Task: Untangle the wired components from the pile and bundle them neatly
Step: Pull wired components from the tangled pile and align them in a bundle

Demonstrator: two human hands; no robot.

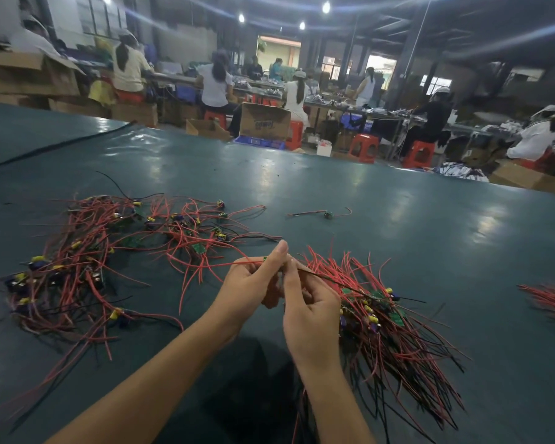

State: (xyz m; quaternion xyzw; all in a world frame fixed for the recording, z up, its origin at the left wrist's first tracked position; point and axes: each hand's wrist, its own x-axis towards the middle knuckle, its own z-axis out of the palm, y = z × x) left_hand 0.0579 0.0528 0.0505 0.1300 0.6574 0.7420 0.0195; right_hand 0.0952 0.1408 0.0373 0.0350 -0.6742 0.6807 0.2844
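Both grips pinch one piece: left grip pinches the red lead, right grip the black lead, of a small green circuit board with wires, held above the dark green tabletop. Step in hand, I judge: freeing this unit from the tangled pile of red-wired boards at left. Next move calls for straightening its leads and laying it on the aligned wire bundle just right.

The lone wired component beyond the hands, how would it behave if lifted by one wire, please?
The lone wired component would probably flop: its thin wires lie curved. It looks light, so a push would likely slide it across the smooth mat.
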